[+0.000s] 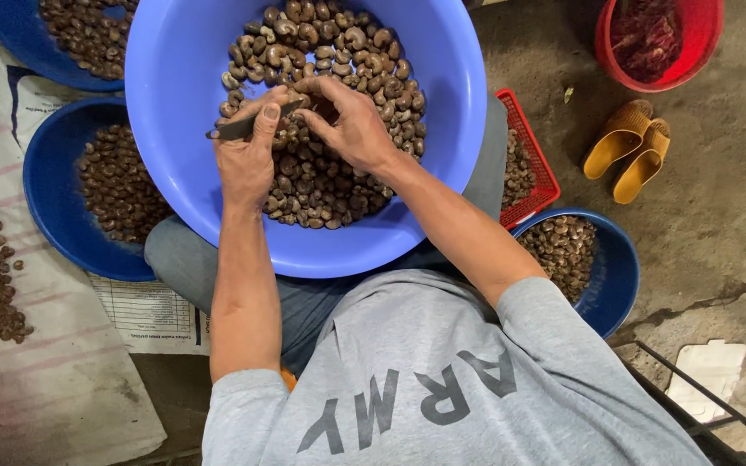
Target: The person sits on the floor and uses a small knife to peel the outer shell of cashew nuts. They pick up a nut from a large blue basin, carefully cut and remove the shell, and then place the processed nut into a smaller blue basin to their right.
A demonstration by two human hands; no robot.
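Concrete floor (718, 224), basins of cashew nuts ringed about a seated person.

Dark blue basins (53, 185) sit within reach at left; the big blue basin (174, 95) rests on the lap, likely for close work. Left hand (248, 151) has its fingers closed on a small knife (239, 129); right hand (347, 121) pinches something among the cashew nuts (321, 181), a nut hidden by fingers. Red basket (533, 168) half covered; yellow sandals (632, 147) beyond.
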